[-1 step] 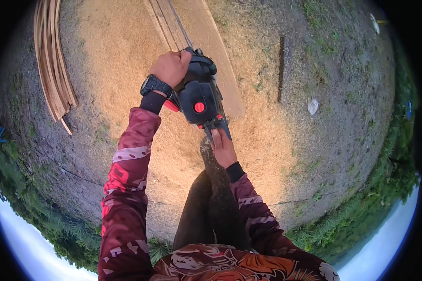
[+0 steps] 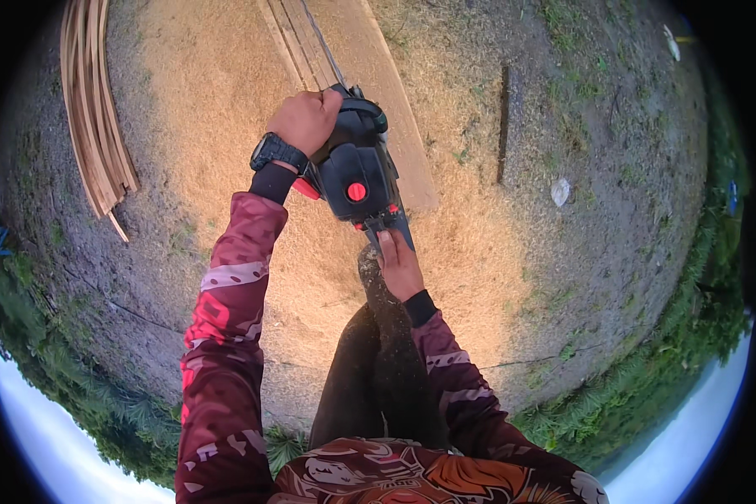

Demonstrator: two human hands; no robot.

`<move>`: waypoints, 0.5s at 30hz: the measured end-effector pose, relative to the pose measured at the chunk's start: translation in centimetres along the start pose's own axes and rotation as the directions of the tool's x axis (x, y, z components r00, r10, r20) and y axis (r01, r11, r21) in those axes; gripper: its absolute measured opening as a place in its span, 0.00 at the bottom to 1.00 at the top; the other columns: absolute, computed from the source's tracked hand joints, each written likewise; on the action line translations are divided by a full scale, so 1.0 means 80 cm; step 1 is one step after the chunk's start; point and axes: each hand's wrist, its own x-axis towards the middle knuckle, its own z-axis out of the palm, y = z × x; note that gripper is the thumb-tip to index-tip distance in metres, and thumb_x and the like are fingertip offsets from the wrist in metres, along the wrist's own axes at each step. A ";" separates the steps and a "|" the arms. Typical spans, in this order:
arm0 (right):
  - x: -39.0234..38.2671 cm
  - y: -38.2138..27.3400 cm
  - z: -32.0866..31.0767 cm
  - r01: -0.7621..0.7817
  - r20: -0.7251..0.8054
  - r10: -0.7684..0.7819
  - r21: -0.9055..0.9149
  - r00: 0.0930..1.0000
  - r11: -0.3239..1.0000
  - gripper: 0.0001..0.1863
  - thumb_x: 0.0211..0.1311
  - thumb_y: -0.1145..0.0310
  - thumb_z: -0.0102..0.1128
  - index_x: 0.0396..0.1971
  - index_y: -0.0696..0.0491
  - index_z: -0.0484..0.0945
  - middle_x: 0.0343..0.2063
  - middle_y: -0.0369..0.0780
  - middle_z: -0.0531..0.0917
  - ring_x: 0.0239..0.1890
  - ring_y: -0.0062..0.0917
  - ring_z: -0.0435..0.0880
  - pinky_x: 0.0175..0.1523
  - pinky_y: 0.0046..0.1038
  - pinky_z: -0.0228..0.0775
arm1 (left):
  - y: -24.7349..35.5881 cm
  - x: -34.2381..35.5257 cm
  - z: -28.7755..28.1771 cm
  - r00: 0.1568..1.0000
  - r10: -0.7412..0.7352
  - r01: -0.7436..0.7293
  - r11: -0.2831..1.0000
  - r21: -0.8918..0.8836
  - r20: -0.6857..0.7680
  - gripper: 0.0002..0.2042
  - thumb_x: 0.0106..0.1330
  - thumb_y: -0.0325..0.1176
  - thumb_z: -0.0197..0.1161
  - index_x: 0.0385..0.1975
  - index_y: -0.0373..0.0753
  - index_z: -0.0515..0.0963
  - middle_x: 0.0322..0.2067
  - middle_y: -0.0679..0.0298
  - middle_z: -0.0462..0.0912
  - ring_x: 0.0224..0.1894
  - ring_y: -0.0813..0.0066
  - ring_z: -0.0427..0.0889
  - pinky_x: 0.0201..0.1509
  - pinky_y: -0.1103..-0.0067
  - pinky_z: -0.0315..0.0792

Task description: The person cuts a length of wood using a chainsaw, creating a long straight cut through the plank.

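Note:
A black chainsaw (image 2: 349, 168) with red knobs lies in front of me, its bar pointing away along the wood. My left hand (image 2: 305, 123), with a black watch at the wrist, is wrapped round the front handle. At the back end my right hand (image 2: 401, 265) is closed on the rear handle, thumb on top and the other fingers hidden. Beyond the saw body, a wide board (image 2: 382, 67) lies to the right of the bar and narrower cut strips (image 2: 287, 42) to the left. Most of the bar and chain is hidden by the body.
Sawdust (image 2: 202, 101) covers the ground around the saw and my legs (image 2: 370, 370). A stack of long strips (image 2: 91, 109) lies at the far left. On the right are a dark narrow bar (image 2: 504, 126) and a pale scrap (image 2: 560, 191). Green plants (image 2: 638, 412) edge the ground.

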 end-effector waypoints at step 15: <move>0.021 -0.011 0.015 0.002 0.010 -0.002 0.063 1.000 0.998 0.22 0.79 0.50 0.45 0.52 0.55 0.73 0.27 0.30 0.73 0.25 0.12 0.68 0.31 0.19 0.65 | -0.011 0.031 -0.009 0.991 -0.122 0.120 0.992 0.029 0.055 0.26 0.70 0.49 0.45 0.28 0.33 0.83 0.31 0.41 0.83 0.38 0.37 0.83 0.46 0.55 0.78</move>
